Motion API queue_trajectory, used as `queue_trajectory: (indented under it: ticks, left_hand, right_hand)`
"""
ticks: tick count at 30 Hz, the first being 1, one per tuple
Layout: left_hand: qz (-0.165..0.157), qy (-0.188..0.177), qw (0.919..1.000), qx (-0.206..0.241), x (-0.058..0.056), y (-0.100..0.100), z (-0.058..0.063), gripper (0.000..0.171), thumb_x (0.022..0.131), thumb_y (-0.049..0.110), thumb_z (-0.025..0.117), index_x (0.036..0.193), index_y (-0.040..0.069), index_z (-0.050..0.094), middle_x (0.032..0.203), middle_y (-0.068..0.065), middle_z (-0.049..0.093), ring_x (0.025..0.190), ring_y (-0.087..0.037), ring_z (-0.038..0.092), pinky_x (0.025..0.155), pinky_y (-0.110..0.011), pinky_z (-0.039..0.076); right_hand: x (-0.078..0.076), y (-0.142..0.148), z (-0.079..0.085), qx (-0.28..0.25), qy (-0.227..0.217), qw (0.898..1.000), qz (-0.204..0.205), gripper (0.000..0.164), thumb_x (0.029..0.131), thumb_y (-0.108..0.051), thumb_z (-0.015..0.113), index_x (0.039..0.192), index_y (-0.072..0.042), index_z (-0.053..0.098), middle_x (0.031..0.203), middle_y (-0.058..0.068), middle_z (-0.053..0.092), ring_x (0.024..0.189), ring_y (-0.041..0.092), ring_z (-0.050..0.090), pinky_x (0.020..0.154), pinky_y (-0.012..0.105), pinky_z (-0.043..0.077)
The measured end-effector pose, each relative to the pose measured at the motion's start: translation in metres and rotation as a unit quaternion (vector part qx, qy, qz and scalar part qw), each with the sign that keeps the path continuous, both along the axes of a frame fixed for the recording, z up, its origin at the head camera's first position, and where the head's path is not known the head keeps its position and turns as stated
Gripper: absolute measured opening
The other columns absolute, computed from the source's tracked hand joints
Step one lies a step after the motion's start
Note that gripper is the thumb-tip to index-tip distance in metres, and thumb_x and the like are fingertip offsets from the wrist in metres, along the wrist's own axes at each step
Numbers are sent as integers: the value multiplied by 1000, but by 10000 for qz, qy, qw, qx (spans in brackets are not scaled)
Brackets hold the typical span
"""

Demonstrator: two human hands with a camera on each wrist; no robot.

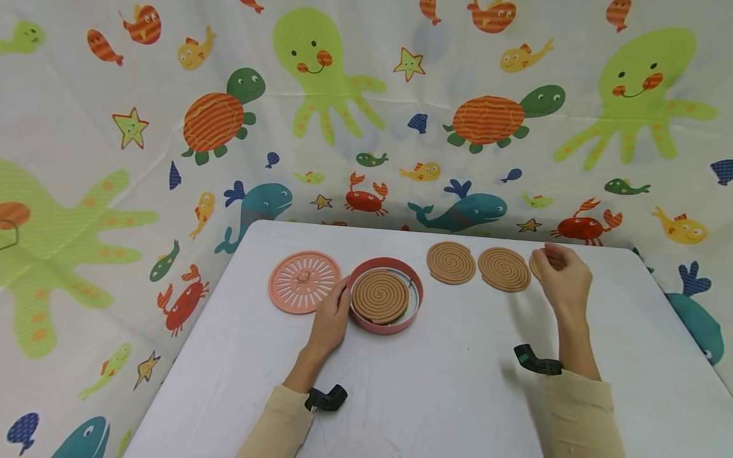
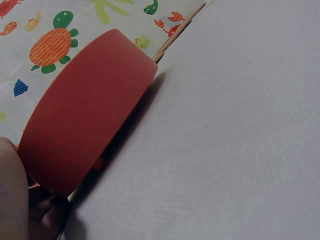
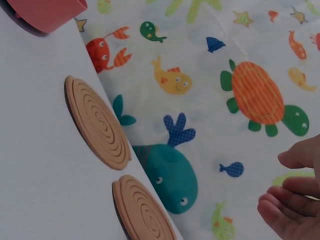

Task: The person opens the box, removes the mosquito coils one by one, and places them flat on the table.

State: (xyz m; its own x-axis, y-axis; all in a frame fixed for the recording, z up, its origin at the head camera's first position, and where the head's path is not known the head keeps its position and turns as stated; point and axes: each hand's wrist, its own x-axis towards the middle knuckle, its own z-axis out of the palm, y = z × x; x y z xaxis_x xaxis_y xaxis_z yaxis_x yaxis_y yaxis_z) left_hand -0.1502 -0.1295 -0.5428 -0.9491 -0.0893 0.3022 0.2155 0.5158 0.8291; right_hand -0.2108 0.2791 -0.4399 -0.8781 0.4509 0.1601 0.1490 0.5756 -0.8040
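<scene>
My left hand [image 1: 330, 313] holds the left side of a round red mosquito coil holder [image 1: 420, 289]. In the left wrist view, the holder's outer wall [image 2: 95, 105] shows, with part of the hand at its lower left end. Inside the holder lies a brown spiral mosquito coil [image 1: 380, 296]. My right hand [image 1: 564, 277] is raised over another mosquito coil [image 1: 534, 264] at the right, partly hiding it. Its fingers are loosely bent, with nothing between thumb and fingers in the right wrist view. Two more mosquito coils, a left one [image 1: 451, 263] and a middle one [image 1: 504, 270], lie between holder and right hand.
A pink slotted lid [image 1: 279, 286] with a small knob lies on the white table [image 1: 435, 394], left of the holder and beside my left hand. Behind the table's far edge hangs a curtain [image 1: 395, 159] printed with sea animals. Each wrist carries a black band.
</scene>
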Motion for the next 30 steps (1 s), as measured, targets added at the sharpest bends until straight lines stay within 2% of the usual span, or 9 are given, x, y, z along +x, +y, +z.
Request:
queue_trajectory:
  ticks: [7,12,15,23,30]
  left_hand:
    - [20,-68,10000,22,1,-1,1,42,108,24,42,145,7,53,142,-12,60,136,-24,54,113,-45,44]
    - [-6,-68,10000,43,2,0,3,42,108,24,42,145,6,53,143,-13,60,136,-25,54,113,-46,45]
    - [-33,-64,9999,76,2,0,4,42,108,24,43,145,5,52,143,-14,59,136,-27,54,112,-47,45]
    - [-12,-41,10000,11,1,0,3,42,108,23,42,145,6,53,143,-13,60,136,-25,54,112,-45,45]
    - [-1,-106,9999,50,1,0,2,42,108,24,42,145,7,53,143,-12,60,136,-23,54,112,-45,45]
  right_hand:
    - [3,-12,2,78,187,9997,152,51,100,-43,57,140,-12,59,133,10,66,118,25,62,98,21,54]
    - [7,-21,5,250,457,9984,203,48,99,-41,60,134,-9,64,126,12,70,111,25,64,91,11,50]
    - [8,-25,5,253,565,9976,302,47,99,-39,60,133,-7,64,124,13,70,111,26,64,90,9,49]
    - [12,-37,8,83,450,9978,485,47,100,-38,59,136,-8,61,128,12,68,116,26,64,103,28,53]
    - [14,-47,8,64,564,9958,721,46,99,-37,62,134,-7,62,126,14,69,113,27,65,99,25,54]
